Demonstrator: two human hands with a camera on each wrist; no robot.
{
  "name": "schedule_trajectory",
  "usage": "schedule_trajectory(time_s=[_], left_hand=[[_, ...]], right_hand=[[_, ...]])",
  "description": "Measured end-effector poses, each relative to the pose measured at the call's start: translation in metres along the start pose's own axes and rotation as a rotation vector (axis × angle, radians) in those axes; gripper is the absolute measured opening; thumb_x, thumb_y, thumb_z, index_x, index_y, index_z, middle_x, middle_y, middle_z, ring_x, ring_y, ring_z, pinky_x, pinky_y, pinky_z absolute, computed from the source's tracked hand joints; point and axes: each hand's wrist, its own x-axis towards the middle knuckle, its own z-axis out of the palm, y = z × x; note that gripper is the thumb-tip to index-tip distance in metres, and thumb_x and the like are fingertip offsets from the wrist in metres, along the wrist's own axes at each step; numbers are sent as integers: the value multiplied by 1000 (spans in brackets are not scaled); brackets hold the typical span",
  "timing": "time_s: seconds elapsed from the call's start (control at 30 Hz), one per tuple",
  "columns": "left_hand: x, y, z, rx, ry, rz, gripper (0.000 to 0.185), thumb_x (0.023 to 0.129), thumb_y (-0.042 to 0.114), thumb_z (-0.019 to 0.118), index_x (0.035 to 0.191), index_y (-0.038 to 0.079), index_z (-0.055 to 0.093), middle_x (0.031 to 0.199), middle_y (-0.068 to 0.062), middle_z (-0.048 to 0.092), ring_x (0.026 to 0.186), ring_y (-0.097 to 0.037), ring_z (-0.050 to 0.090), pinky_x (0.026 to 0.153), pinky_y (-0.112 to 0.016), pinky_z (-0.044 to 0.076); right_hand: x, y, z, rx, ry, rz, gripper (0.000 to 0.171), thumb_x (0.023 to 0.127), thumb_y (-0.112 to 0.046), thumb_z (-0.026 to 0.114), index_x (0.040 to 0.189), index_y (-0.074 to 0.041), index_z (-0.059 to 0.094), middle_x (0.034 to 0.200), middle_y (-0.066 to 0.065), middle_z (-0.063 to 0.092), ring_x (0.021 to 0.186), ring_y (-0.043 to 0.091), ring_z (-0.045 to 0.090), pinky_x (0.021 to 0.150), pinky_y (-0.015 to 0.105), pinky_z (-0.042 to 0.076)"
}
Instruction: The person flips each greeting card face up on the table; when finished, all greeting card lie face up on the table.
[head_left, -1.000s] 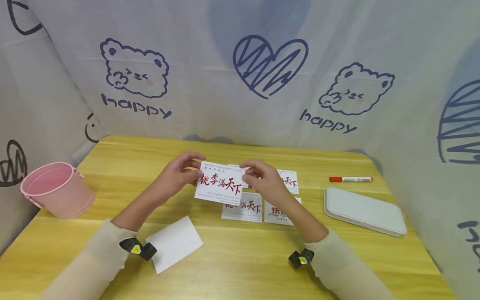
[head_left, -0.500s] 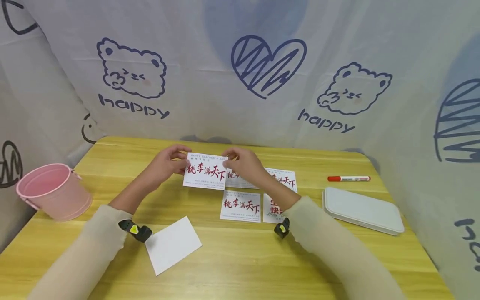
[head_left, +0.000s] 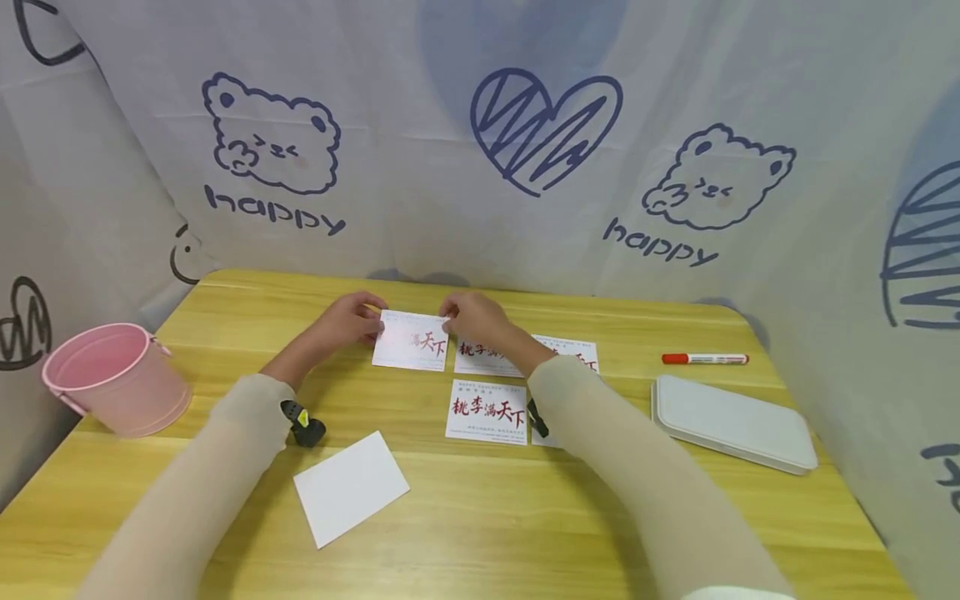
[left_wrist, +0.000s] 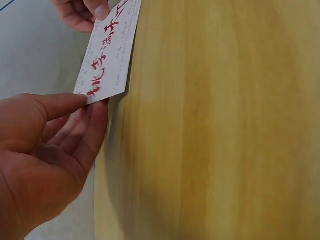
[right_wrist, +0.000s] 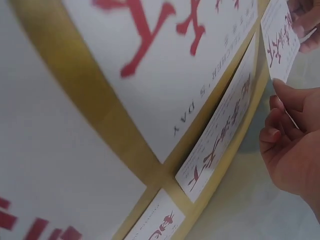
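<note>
Left hand (head_left: 347,323): its grip pinched the left edge of the held card (head_left: 411,342), thumb above, fingers beneath.
Right hand (head_left: 474,317): its grip pinched the same card's right top corner.
Held card: white with red characters, low over the far part of the counter (head_left: 480,517), just left of the card row (head_left: 525,357).
Nearer card (head_left: 487,412): flat on the counter.
Blank card (head_left: 351,487): beside the left forearm.
Pink bucket (head_left: 112,379): far left.
Red marker (head_left: 703,359) and white tray (head_left: 731,422): right side.
</note>
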Motion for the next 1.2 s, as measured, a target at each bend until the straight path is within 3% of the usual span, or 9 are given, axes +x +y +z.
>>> schedule_trajectory(time_s=[0.17,0.6,0.73,0.87,1.0,1.2], left_hand=[[4,3,2,156,2,28,33,98,6,60,129,-4,56,112,-21,60,92,-26,56,76,-30,47],[10,-1,1,336,-33,58,29,97,7,63,122,-7,61,117,-21,60,103,-30,52,96,-44,44],[9,1,1,361,-41,59,31,97,7,62,124,-7,61,120,-23,60,106,-31,52,100,-47,43],[4,4,-1,349,-54,44,42,99,11,60,137,-5,53,129,-26,57,114,-35,53,104,-50,43],[-14,9,-2,324,-48,55,45,101,18,57,141,-1,51,129,-24,58,111,-35,55,96,-48,47],[-79,19,-6,278,-103,51,40,101,23,59,135,1,57,120,-16,62,95,-27,55,78,-35,47]], right_hand=[[8,6,0,-6,-48,16,19,95,-20,71,114,-15,69,107,-1,66,98,16,60,92,36,50],[16,7,4,-105,-112,9,20,96,-24,70,114,-17,70,109,-2,68,100,15,61,96,37,49],[16,6,4,-160,-132,-10,19,98,-27,68,115,-18,70,110,-4,68,100,14,61,96,37,49],[16,7,-1,-107,-126,-34,23,98,-28,67,118,-16,69,113,-1,67,102,16,61,94,37,50],[7,11,-9,70,-75,-68,27,99,-26,65,121,-11,68,112,3,66,98,17,59,85,32,51],[-27,-11,-13,294,-68,-128,27,100,-24,64,120,-6,68,107,5,65,81,22,60,64,27,49]])
